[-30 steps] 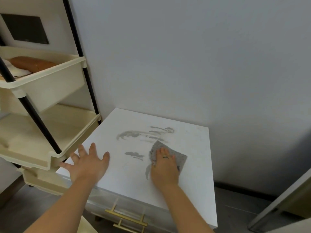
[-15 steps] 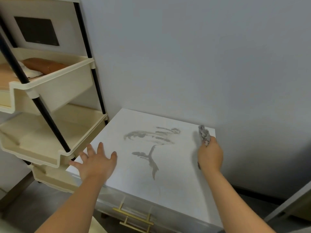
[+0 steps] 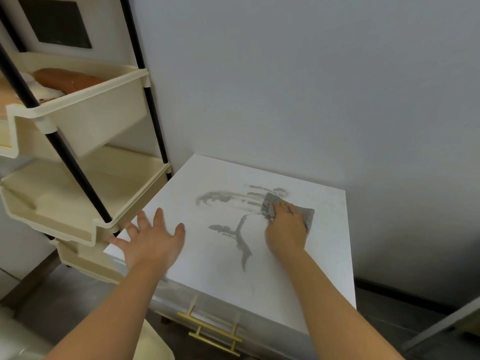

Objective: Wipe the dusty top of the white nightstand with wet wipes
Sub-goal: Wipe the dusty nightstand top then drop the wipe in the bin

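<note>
The white nightstand (image 3: pixel 327 261) stands against the grey wall, its top marked by grey dust smears (image 3: pixel 241 245) near the middle and back. My right hand (image 3: pixel 287 229) presses flat on a greyed wet wipe (image 3: pixel 268 206) at the right end of the back smears; the wipe's edges stick out past my fingers on both sides. My left hand (image 3: pixel 152 241) rests with fingers spread on the top's left front corner and holds nothing.
A cream plastic trolley (image 3: pixel 78 120) with black poles stands close against the nightstand's left side, a brown object (image 3: pixel 67 80) in its upper tray. A gold drawer handle (image 3: pixel 210 331) shows on the nightstand's front. Dark floor lies to the right.
My right hand had lifted the bunched wipe to the top's back right corner; now it has come back left and down, pressing the wipe flat on the back smears. My left hand stayed put.
</note>
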